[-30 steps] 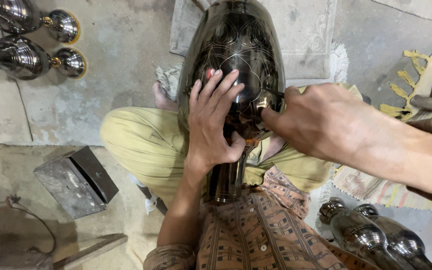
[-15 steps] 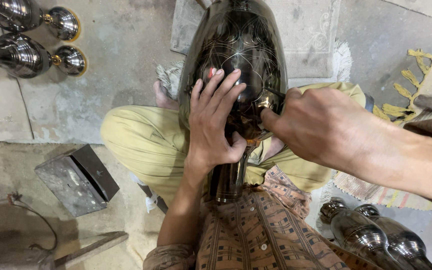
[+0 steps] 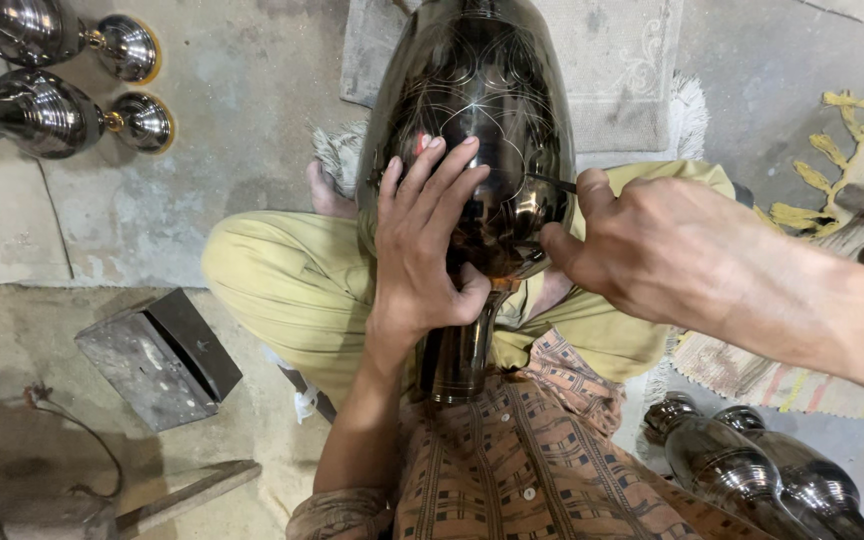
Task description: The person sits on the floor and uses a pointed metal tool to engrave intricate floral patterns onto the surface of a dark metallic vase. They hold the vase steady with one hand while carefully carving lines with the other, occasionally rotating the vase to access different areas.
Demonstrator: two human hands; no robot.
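Left grip (image 3: 422, 250) lies flat, fingers spread, on the dark engraved vase (image 3: 472, 110) resting across the lap; right grip (image 3: 642, 250) pinches a thin graver (image 3: 550, 183) at its wall. Brace firmly, cut shallow.

A large dark engraved metal vase (image 3: 472, 110) is laid across the lap of a cross-legged person. Its belly is steadied by the left hand (image 3: 422, 250), fingers spread flat. A thin engraving tool (image 3: 550, 182) is pinched in the right hand (image 3: 652, 245), tip against the vase's side. Polished vases (image 3: 42, 100) are seen upper left (more (image 3: 752, 470) lower right), and a metal block (image 3: 157, 355) lies on the concrete floor (image 3: 242, 90).
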